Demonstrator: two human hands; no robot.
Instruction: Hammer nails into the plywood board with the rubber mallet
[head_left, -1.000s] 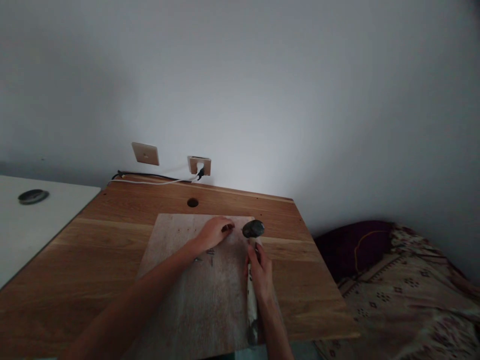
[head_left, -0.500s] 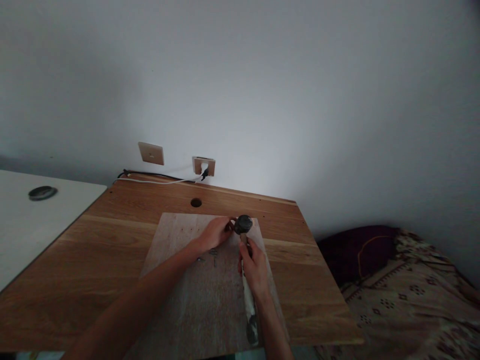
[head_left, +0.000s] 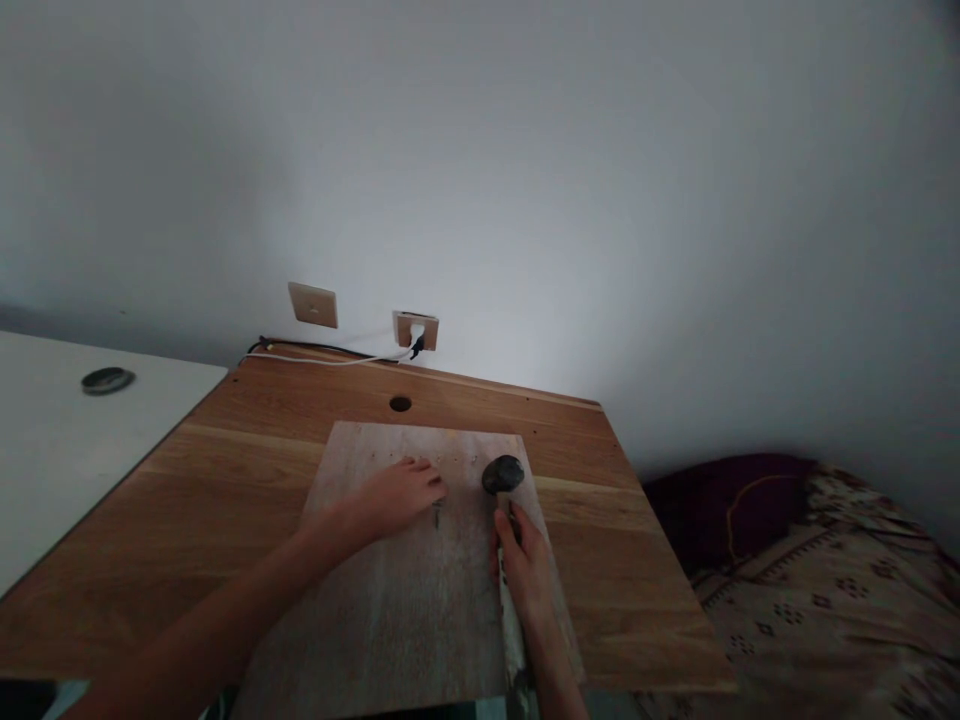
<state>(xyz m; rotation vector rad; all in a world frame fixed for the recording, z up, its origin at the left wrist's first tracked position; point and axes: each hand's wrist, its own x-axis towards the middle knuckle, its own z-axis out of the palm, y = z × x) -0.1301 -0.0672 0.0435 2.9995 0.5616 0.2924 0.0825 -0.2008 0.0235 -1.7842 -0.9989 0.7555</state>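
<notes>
At far left, a white flat tabletop [head_left: 45, 450] carries a round grey disc [head_left: 107, 380]. Next, the left hand [head_left: 401, 492] lies low over a pale, worn rectangular wooden board [head_left: 405, 610], which rests on a brown wood-grain desk [head_left: 637, 560]. This hand has withdrawn from the board's far edge, where a row of small dark marks shows, to the thin metal fasteners [head_left: 438, 513] lying mid-board; its fingers are curled, and whether they grasp anything cannot be told. To the right, a hammer [head_left: 503, 475] with a dark rounded head and pale, stained handle is gripped in the right hand [head_left: 525, 560]; the head, beside the left fingers half a second ago, is now apart from them. Assessed as a pause in work at that edge, fingers clear of the head. No brand, label or lettering is legible; the beige square wall plate [head_left: 313, 305] bears an unreadable central mark.
</notes>
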